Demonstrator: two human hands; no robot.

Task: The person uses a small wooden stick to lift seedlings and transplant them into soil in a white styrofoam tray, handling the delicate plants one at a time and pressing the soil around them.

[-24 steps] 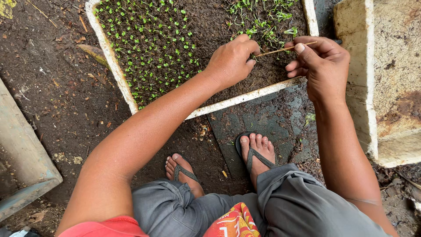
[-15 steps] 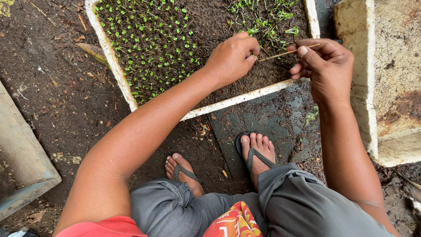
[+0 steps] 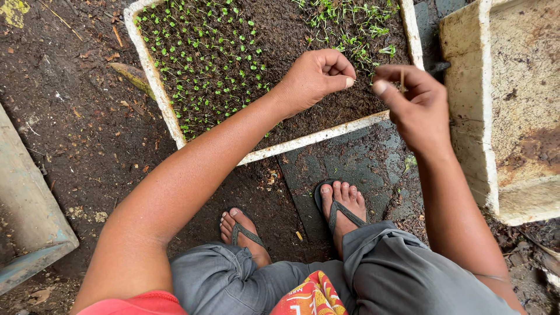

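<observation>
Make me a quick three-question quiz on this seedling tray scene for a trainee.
1. True or false: the left hand rests over the soil in the tray.
2. What does the right hand pinch? A) a thin stick B) a trowel C) a hose
3. Which part of the tray has the dense, even seedlings: left or right?

Key: 1 true; 2 A, a thin stick; 3 left.

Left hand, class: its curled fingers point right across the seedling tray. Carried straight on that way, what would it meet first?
Probably the right hand, pinching a thin stick just beyond the left hand; depth is uncertain.
</observation>
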